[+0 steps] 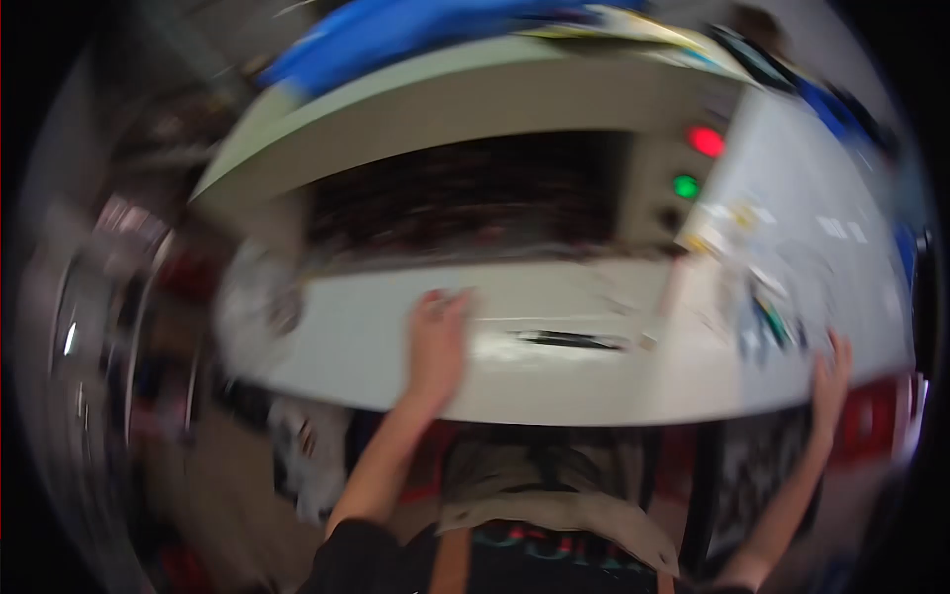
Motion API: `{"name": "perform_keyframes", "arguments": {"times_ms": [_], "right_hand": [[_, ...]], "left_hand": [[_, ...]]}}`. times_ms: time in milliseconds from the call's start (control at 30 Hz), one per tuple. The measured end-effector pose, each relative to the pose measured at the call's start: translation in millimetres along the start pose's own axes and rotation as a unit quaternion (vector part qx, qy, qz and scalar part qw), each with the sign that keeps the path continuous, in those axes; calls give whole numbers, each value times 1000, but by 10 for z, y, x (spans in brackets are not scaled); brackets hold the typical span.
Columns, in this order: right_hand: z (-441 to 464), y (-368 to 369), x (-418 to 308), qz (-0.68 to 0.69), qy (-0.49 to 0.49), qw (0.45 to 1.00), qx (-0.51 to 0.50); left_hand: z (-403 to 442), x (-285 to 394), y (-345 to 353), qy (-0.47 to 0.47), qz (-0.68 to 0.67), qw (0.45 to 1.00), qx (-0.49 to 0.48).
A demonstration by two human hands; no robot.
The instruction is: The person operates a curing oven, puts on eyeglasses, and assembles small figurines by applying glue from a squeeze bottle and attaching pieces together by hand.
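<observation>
The whole view is smeared by motion. My left hand [437,342] is over the white worktop, left of a long thin dark object [571,340]. Its fingers look bent, but blur hides whether anything is between them. At the right end of the table, my right hand [833,374] is near the front edge with its fingers apart and nothing visible in it. Just left of that hand, a small green and dark item [768,319] lies on the white surface.
Behind the worktop is a pale machine housing [475,94] with a wide dark opening [465,193]. A red light [706,141] and a green light [685,186] are on its right side. Blue material [396,40] lies on top. A person [760,30] is at the back right.
</observation>
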State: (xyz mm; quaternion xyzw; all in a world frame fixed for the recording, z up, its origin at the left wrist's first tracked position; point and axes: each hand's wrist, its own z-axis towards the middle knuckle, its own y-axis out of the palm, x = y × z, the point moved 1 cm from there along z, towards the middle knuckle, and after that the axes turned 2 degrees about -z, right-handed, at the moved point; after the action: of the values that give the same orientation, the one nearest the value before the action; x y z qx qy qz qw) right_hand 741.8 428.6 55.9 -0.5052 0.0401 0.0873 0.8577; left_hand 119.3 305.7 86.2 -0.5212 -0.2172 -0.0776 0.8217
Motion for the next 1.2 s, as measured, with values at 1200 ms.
{"name": "perform_keyframes", "arguments": {"times_ms": [1200], "right_hand": [[121,-338,-305,65,277,952,109]], "left_hand": [[378,232,-1481,350,-301,802,378]]}}
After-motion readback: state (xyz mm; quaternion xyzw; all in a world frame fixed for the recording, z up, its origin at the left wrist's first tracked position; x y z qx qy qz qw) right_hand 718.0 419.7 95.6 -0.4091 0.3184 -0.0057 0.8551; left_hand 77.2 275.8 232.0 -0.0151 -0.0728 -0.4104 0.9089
